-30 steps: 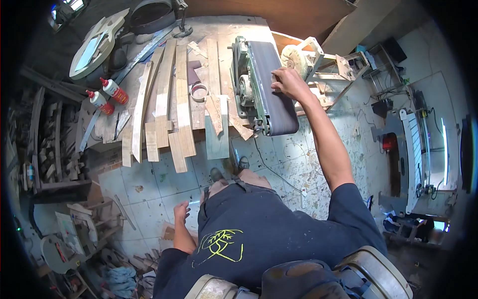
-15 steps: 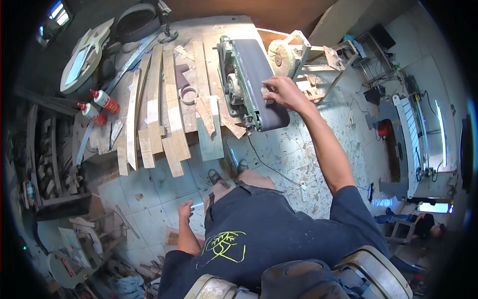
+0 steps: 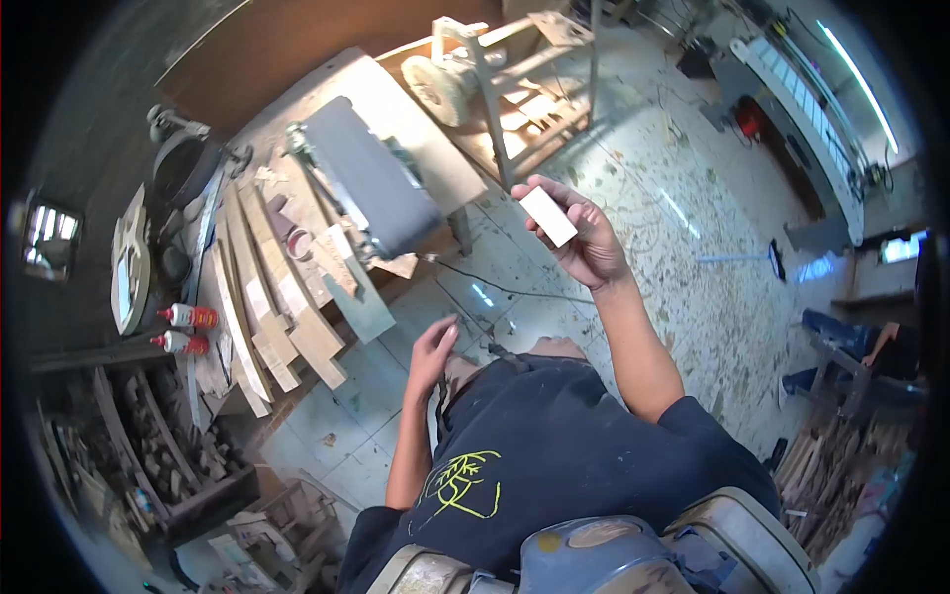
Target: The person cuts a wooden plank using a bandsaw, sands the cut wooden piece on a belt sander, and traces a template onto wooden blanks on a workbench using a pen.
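Table (image 3: 430, 129) bears the sander (image 3: 371, 178), its dark belt facing up. Left of it, wood strips (image 3: 259, 302) lie side by side, ends jutting past the near edge. Right hand (image 3: 574, 230) raised right of the sander, palm toward the wearer, grip closed. Left hand (image 3: 432, 351) near the waist, grip loosely open. Two bottles (image 3: 194, 316) left of the strips. Block (image 3: 550, 218), pale, held between right thumb and fingers, apart from the belt.
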{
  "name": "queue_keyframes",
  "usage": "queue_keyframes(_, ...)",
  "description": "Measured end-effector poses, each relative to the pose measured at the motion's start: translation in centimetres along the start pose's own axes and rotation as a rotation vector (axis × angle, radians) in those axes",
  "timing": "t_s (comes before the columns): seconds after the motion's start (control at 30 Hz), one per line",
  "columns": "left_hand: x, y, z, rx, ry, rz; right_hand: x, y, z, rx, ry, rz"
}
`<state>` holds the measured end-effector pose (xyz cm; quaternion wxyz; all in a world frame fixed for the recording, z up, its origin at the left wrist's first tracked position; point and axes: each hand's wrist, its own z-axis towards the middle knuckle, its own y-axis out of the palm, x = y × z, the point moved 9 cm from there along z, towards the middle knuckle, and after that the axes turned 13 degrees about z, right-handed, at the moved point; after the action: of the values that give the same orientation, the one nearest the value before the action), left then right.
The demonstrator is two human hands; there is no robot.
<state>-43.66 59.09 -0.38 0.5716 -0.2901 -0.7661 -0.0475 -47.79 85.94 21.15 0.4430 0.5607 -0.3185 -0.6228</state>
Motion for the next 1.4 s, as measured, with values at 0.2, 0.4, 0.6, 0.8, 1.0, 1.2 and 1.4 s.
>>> queue_keyframes(0.2,21.3,15.7,2.0,-0.143,0.291,-0.462,-5.9,-9.1,-10.9,0.187,0.001,0.043)
queue_keyframes(0.4,19.3,24.7,1.4,-0.142,0.020,-0.397,-5.3,-12.6,-19.2,0.368,0.055,0.047)
queue_keyframes(0.6,15.2,26.2,0.0,-0.224,-0.117,-0.558,-3.0,-14.0,-22.3,0.467,0.118,-0.027)
queue_keyframes(0.8,13.5,26.2,1.1,-0.393,-0.119,-0.645,-3.1,-13.3,-22.4,0.516,0.113,-0.197)
queue_keyframes(1.0,12.1,25.4,1.0,-0.442,-0.105,-0.653,-2.2,-12.5,-22.5,0.543,0.128,-0.281)
queue_keyframes(1.2,11.9,24.0,0.7,-0.428,-0.136,-0.717,-1.7,-11.5,-21.6,0.486,0.159,-0.305)
queue_keyframes(1.4,12.8,24.5,2.1,-0.379,-0.070,-0.722,-3.0,-11.7,-21.0,0.490,0.219,-0.276)
